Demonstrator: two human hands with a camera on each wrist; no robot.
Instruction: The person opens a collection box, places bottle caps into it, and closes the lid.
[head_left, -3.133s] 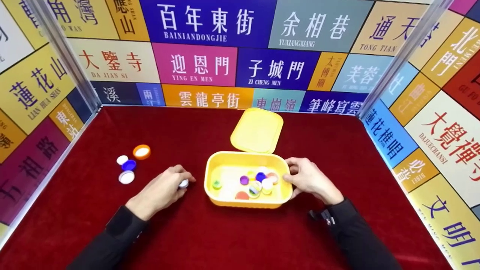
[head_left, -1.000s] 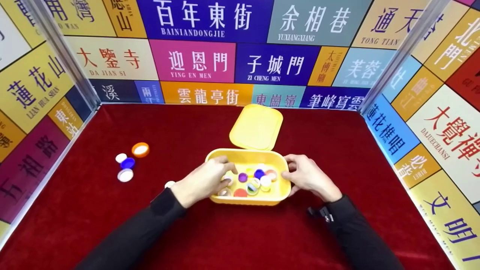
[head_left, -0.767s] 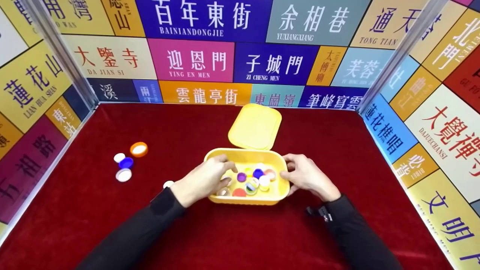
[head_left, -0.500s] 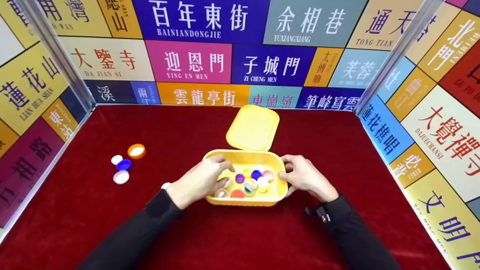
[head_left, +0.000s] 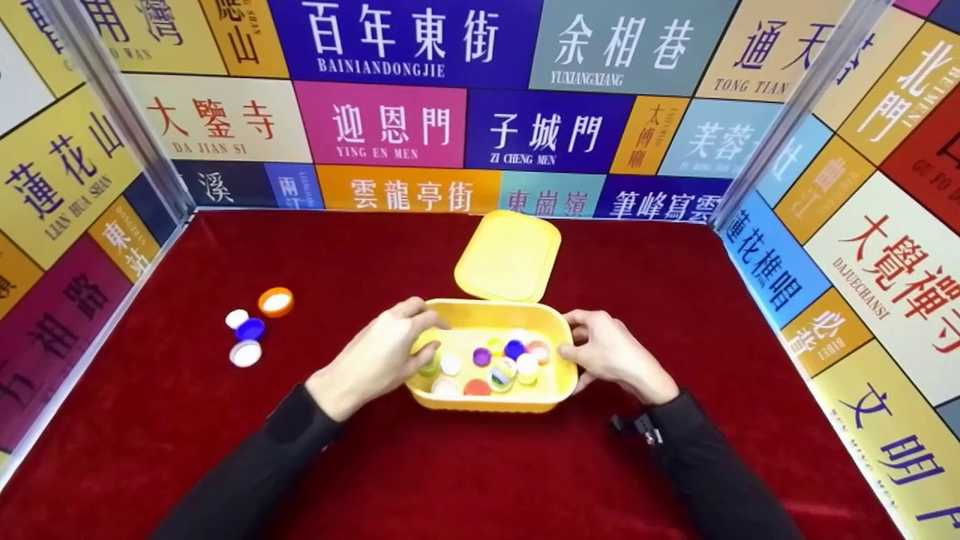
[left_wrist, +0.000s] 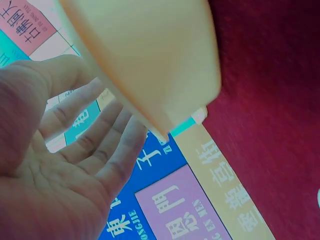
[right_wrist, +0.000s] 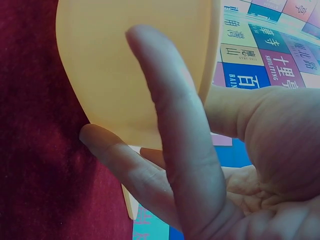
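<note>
Mid-frame I see a tub [head_left: 487, 406] of smooth yellow plastic with a soft sheen, and above it a lid [head_left: 508, 259] that looks the same. To me the red bench [head_left: 480, 480] looks cloth-covered, matt and velvety. The caps [head_left: 250, 329] at frame left look plastic; the upper-right post [head_left: 799, 112], silvery metal.

Box [head_left: 491, 406] on the desk [head_left: 480, 472], roughly centre. Lid [head_left: 508, 255] lies on the desk behind it, slightly right of box midline; can't tell if they touch. Right hand [head_left: 616, 356] at box's right end, left hand [head_left: 375, 360] at its left end, thumb over the inside. Inner caps [head_left: 527, 367]: most lie from middle to right, others at left near that thumb. Four loose caps [head_left: 250, 328] on desk, well left of box, one farther back. Walls [head_left: 390, 124] behind and both sides.
</note>
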